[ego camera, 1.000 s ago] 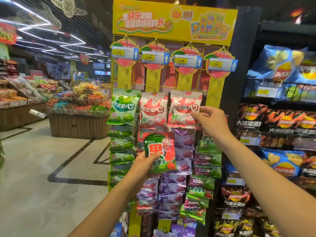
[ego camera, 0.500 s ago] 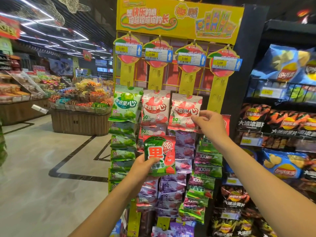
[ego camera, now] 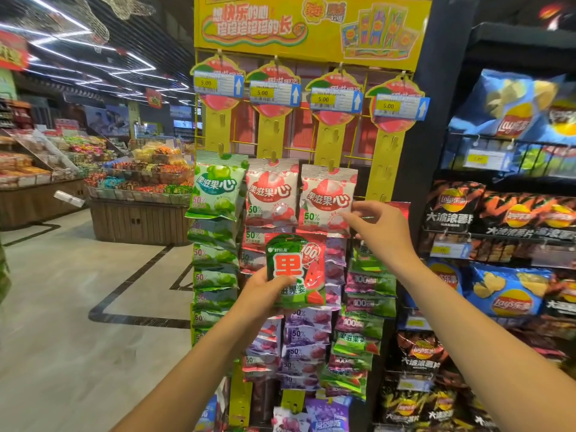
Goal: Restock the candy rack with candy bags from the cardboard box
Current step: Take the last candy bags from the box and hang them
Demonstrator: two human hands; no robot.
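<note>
The yellow candy rack (ego camera: 311, 26) stands in front of me, with candy bags hanging from its strips. My left hand (ego camera: 265, 291) grips a green watermelon candy bag (ego camera: 299, 269) by its lower left corner and holds it upright before the middle strips. My right hand (ego camera: 383, 232) is at the right edge of a pink-and-white candy bag (ego camera: 324, 198) on the third strip, with thumb and fingers pinching that edge. A red bag edge (ego camera: 400, 207) shows behind this hand. The upper part of the fourth strip (ego camera: 385, 163) is bare. No cardboard box is in view.
Dark shelves of chip bags (ego camera: 511, 213) stand close on the right of the rack. Wooden bins of bulk sweets (ego camera: 140, 182) sit across the aisle at the left. Pale tiled floor (ego camera: 78, 307) stretches out to the left.
The view has shifted slightly, so the rack sits a little lower in frame. My right hand stays at the pink-and-white bag's edge. My left hand still holds the green bag in about the same place.
</note>
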